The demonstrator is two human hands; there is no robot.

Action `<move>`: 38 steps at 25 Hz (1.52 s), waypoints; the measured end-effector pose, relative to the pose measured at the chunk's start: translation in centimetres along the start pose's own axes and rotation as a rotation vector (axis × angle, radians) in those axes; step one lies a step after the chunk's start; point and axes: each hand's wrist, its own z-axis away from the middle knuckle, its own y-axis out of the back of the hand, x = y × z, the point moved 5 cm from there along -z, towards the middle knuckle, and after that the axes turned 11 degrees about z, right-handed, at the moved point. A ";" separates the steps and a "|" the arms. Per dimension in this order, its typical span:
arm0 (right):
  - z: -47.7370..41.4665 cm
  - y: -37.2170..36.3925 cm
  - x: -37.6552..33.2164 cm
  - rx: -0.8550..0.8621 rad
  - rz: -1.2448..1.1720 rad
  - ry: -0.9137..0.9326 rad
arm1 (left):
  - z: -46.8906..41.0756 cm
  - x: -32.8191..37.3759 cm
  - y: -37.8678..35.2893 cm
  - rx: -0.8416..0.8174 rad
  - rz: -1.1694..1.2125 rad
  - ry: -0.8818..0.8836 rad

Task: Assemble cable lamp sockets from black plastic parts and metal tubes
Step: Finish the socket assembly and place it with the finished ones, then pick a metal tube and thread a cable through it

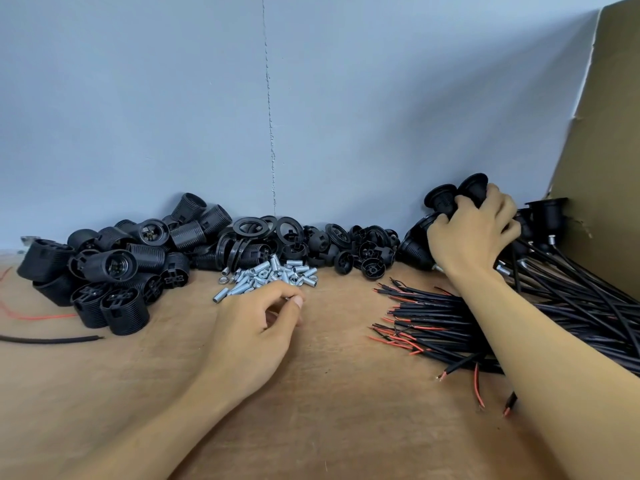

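Note:
My left hand (258, 327) lies at the near edge of a heap of small threaded metal tubes (277, 273), fingers curled, thumb and forefinger pinching at a tube mostly hidden under them. My right hand (472, 230) grips two black socket assemblies (460, 194) on top of the stack of cabled sockets at the right. A bundle of black cables (485, 320) with red stripped ends runs from that stack under my right forearm. Threaded black socket bodies (114, 268) are piled at the left. Black rings (263, 226) and black caps (363, 251) lie in the middle against the wall.
The brown worktop (329, 393) meets a blue-grey wall (311, 116) at the back. A cardboard sheet (606, 150) stands at the right behind the cabled sockets. A loose black cable (48, 340) and a thin red wire (31, 317) lie at the far left.

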 end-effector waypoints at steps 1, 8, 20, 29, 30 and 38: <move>0.1 -0.1 -0.2 -0.008 0.020 0.019 | 0.0 0.0 0.0 -0.004 -0.005 0.001; 1.5 -0.1 -2.0 -0.045 0.016 0.141 | 0.0 0.3 -0.2 -0.040 -0.031 0.008; 4.8 0.6 -5.9 -0.097 -0.148 0.386 | -0.1 0.0 -0.6 -0.079 -0.101 0.063; 15.1 0.8 -12.3 -0.392 -0.280 0.759 | -1.0 -1.6 1.8 0.113 -0.189 0.145; 15.4 0.6 -12.2 -0.421 -0.276 0.770 | -1.2 -1.6 1.8 0.110 -0.209 0.137; 14.7 -0.5 -11.4 -0.488 -0.347 0.694 | -1.7 -2.5 2.4 0.114 -0.342 0.152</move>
